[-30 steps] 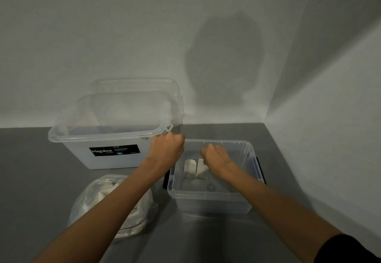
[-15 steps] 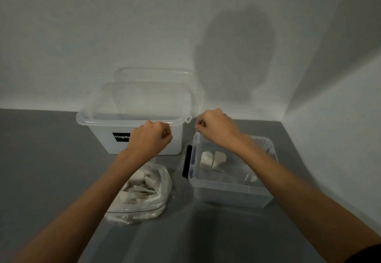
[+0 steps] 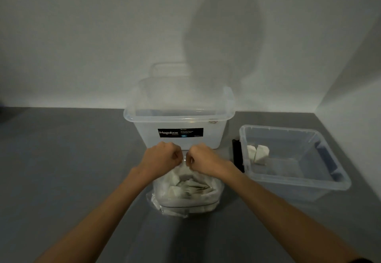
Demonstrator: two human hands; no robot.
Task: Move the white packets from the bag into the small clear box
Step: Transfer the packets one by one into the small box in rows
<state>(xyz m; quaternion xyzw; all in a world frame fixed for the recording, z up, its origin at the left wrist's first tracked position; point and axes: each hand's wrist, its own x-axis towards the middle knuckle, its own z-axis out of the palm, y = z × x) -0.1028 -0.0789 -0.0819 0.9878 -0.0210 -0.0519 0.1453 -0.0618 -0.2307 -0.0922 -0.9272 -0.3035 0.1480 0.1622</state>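
A clear plastic bag (image 3: 185, 198) holding several white packets (image 3: 189, 185) sits on the grey table in front of me. My left hand (image 3: 161, 159) and my right hand (image 3: 203, 160) are side by side at the bag's top edge, fingers curled, each pinching the bag's mouth. The small clear box (image 3: 292, 182) stands to the right, and two white packets (image 3: 257, 152) lie in its far left corner.
A larger clear box with a Megabox label (image 3: 179, 127) stands just behind the bag, with a lid leaning on the wall behind it. Walls close the table off at the back and right. A black clip (image 3: 237, 155) sits on the small box's left side.
Both hands have left the small box and moved left and down to the bag's mouth. The two packets stay in the small box. My view has swung left.
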